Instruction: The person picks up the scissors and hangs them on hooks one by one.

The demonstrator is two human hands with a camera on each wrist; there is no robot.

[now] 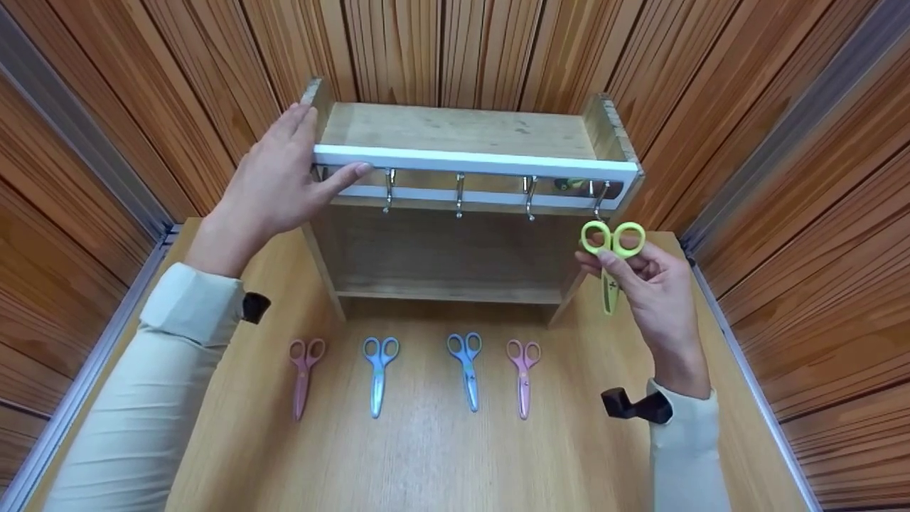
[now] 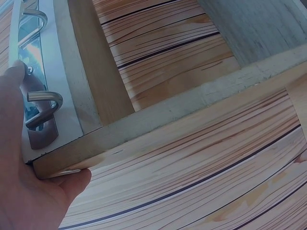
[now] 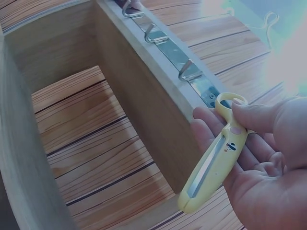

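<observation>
Yellow-green scissors are pinched by my right hand, thumb near the pivot, blades pointing down. Their finger loops sit just below the rightmost hook of the rail. In the right wrist view the yellow scissors lie across the fingers, one loop overlapping the rail's end. My left hand grips the left corner of the wooden shelf. Its thumb lies over the shiny hook plate, while the fingers lie along the outer side, partly hidden behind the wood.
Two blue scissors and two pink scissors lie in a row on the wooden table before the shelf. Several metal hooks stick out along the white-edged rail. Wood-patterned walls stand behind and at both sides.
</observation>
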